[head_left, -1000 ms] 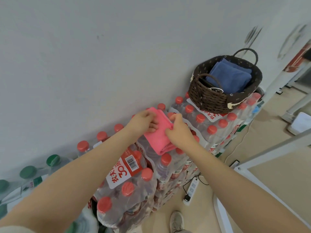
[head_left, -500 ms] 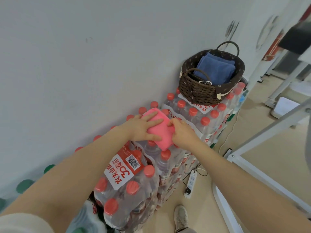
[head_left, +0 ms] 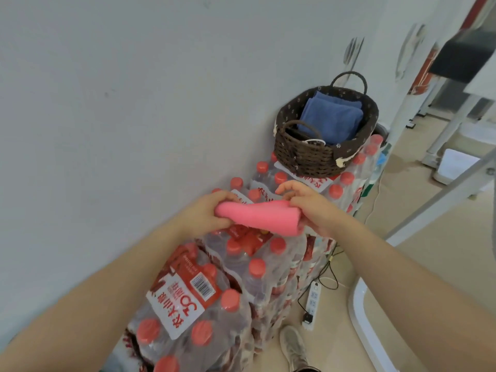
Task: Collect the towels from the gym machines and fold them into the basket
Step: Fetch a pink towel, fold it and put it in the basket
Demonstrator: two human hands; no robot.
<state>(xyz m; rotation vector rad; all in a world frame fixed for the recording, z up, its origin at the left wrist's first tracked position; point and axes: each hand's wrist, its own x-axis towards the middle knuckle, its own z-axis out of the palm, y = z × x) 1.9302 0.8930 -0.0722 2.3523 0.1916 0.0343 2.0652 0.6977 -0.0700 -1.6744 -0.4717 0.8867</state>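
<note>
A pink towel, folded into a thick strip, is lifted just above the shrink-wrapped packs of water bottles. My left hand grips its left end and my right hand grips its right end. Farther along the wall, a dark woven basket with two handles stands on top of the bottle packs. Folded blue towels lie inside it. The basket is beyond and to the right of my hands.
A grey wall runs along the left. A white power strip with cables lies on the beige floor beside the packs. White gym machine frames stand at the right. A shoe shows at the bottom.
The pink towel was pressed flat on the bottle packs; now both hands hold it by the ends, lifted off the bottles. The view has shifted toward the basket.
</note>
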